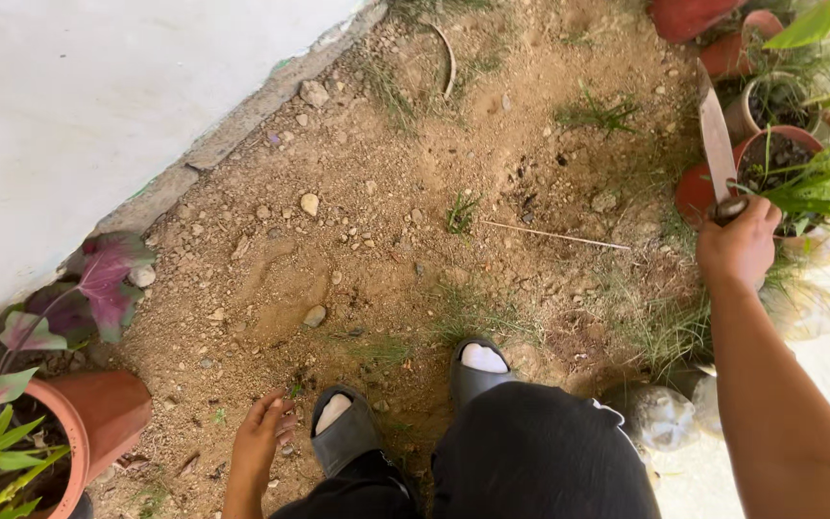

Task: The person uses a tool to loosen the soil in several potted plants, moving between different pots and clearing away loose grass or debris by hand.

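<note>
Knife: long blade pointing up and away, raised clear of the soil over the pots at the right.
Right hand: fist clamped round the knife's handle.
Left hand: fingers spread and empty, touching the ground beside the grey sandal, likely as a brace for crouching.
Surroundings: terracotta pot near the left hand; pale wall behind it.

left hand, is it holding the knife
No, the left hand rests empty on the soil; the right hand grips the knife.

One knife — five pots.
</note>
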